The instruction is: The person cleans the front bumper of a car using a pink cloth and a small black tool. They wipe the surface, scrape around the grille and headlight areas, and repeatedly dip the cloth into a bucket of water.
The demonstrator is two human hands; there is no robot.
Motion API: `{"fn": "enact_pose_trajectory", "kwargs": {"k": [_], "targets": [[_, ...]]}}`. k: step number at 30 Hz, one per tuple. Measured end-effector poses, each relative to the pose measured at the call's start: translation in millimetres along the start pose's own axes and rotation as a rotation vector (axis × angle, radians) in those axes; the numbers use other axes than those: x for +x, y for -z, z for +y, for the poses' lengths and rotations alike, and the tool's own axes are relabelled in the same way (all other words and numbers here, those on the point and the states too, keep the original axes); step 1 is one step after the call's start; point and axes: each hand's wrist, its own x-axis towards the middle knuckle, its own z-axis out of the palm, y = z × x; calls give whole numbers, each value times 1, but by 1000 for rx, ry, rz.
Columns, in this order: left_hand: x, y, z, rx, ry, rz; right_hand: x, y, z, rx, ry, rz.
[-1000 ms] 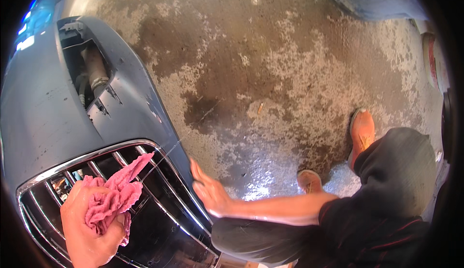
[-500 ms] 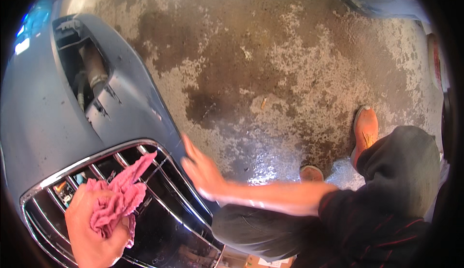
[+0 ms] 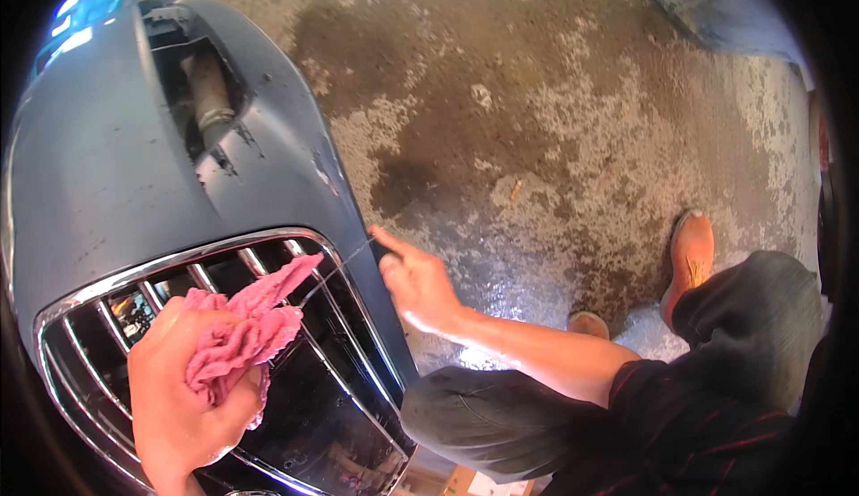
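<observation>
My left hand is closed around a crumpled pink cloth, above the chrome-barred grille of a car's front. Its fingers are bunched in the folds, and one corner of the cloth sticks out to the right. My right hand is at the right edge of the dull grey bumper, its index finger stretched out against that edge and the other fingers curled. Nothing shows in it. From near that fingertip, a thin pale line runs toward the grille; I cannot tell what it is.
Left of the floor, the bumper has a lamp opening with a pipe inside and broken tabs below. My shoe stands on the stained concrete floor. A cardboard box lies at the bottom, and a bluish car panel at the upper right.
My right hand has gone from spread fingers beside the bumper edge to a pointing index finger on it. The cloth stays in my left hand. The view has shifted slightly.
</observation>
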Motion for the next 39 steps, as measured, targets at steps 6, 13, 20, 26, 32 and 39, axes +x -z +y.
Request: {"fn": "enact_pose_trajectory", "kwargs": {"k": [6, 13, 20, 26, 32, 39], "targets": [[-3, 5, 4, 31, -1, 3, 35, 48, -32, -444, 210, 188], [-7, 3, 2, 0, 9, 30, 24, 46, -55, -468, 211, -60], [-6, 3, 4, -16, 23, 31, 17, 0, -19, -508, 249, -35], [-9, 2, 7, -16, 22, 49, 2, -27, -20, -370, 265, 182], [-4, 0, 6, -2, 22, 35, -11, -45, 12, -407, 554, 379], [-7, 5, 6, -14, 61, 17, -21, -53, 32, -424, 599, 350]]}}
